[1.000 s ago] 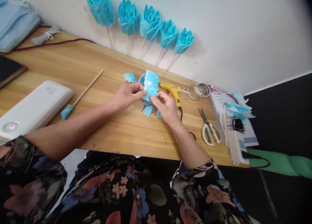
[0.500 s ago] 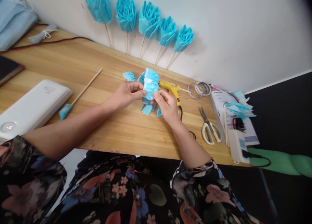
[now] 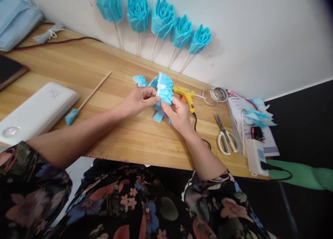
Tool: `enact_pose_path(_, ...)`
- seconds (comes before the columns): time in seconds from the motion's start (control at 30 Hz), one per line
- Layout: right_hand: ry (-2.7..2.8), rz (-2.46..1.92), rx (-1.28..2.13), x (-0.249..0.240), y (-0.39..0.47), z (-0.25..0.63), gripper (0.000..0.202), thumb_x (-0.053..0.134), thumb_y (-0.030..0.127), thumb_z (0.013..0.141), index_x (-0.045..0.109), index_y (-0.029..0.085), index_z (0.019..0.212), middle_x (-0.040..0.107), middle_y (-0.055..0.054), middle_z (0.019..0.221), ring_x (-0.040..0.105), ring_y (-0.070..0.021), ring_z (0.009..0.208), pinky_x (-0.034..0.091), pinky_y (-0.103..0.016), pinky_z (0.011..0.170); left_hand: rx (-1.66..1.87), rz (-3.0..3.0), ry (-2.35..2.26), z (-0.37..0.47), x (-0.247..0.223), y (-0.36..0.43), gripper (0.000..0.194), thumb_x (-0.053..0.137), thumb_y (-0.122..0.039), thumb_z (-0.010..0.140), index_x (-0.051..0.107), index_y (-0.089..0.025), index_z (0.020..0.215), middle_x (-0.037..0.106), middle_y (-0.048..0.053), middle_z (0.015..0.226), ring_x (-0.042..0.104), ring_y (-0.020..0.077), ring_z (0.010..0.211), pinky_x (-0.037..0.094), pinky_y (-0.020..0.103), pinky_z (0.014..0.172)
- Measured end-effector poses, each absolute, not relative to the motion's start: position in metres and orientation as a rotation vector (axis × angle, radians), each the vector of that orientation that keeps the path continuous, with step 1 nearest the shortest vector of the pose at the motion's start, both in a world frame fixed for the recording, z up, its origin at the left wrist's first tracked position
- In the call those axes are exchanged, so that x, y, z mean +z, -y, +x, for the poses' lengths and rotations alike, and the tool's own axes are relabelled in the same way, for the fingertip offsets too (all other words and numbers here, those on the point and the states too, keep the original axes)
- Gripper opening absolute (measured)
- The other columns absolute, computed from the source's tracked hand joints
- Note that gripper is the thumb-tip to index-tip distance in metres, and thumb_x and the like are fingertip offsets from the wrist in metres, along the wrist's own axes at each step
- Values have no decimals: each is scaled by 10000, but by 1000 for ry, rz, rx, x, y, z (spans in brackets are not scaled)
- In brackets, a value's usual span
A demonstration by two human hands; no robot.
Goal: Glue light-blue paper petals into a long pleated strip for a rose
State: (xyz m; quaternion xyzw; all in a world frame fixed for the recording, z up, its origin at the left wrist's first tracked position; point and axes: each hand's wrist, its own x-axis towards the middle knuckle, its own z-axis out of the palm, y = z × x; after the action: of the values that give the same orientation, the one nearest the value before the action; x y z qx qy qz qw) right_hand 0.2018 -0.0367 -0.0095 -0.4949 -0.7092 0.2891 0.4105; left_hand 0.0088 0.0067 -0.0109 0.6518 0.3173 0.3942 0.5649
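A pleated strip of light-blue fabric [image 3: 165, 87], with a white edge, is held up between both hands over the table. My left hand [image 3: 139, 101] pinches its lower left edge between thumb and fingers. On the lower right side, my right hand [image 3: 179, 114] grips it with the thumb in front; the other fingers are partly hidden. Beneath and behind lie more blue fabric pieces [image 3: 141, 80], partly covered by the hands. Just beyond my right hand a yellow hot glue gun [image 3: 186, 95] rests on its side. To the left lies a wooden stick [image 3: 95, 90] with a small blue fabric tip [image 3: 71, 117].
Several blue fabric flowers [image 3: 137, 12] on sticks lean against the wall. Scissors [image 3: 225, 136], tape rolls [image 3: 218, 94], papers [image 3: 269, 142] and a white power strip [image 3: 256, 157] are at the right. A white power bank [image 3: 39, 111] and folded masks [image 3: 18, 20] are at the left.
The view has shifted slightly. My right thumb sits a little lower and further left on the fabric strip; both hands keep hold of it.
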Motion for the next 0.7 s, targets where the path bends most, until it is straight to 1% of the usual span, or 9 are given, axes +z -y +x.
enact_pose_path(0.1,1741,-1229,817,-10,37,204,403,607,580,949,610,236,739,656,11,675,575,-139,640,468,-311,626,923,1524,-749,8,-9,-6,271,737,-323,866,563,-181,714,525,-30,630,469,96,570,379,251,563)
enact_pose_path(0.2,1670,-1202,871,-11,37,205,444,615,640,932,618,237,746,676,13,680,609,-136,638,479,-301,612,920,1517,-739,9,-9,-6,272,740,-331,857,554,-184,723,526,-28,643,471,98,578,378,254,572)
enact_pose_path(0.33,1631,-1253,794,-9,36,204,472,670,635,898,566,236,669,658,23,628,582,-120,585,459,-289,578,886,1566,-724,9,-11,-6,329,726,-389,877,532,-188,703,531,-21,647,478,103,590,382,255,581)
enact_pose_path(0.53,1629,-1301,733,-5,38,203,486,645,653,908,560,242,663,650,24,603,546,-119,549,426,-292,547,913,1661,-720,7,-6,-4,447,643,-549,944,569,-180,702,593,12,678,553,125,666,457,254,652)
enact_pose_path(0.6,1646,-1297,713,-4,39,202,477,647,626,917,555,242,650,655,21,602,543,-119,551,431,-297,560,939,1648,-710,6,-4,-4,456,628,-557,950,579,-178,702,597,17,680,569,128,680,475,253,668)
enact_pose_path(0.7,1665,-1287,701,-4,38,202,467,651,604,921,558,240,642,658,19,595,545,-120,548,436,-301,571,942,1564,-711,7,-5,-5,359,730,-489,883,603,-177,758,602,3,683,568,121,657,481,247,641)
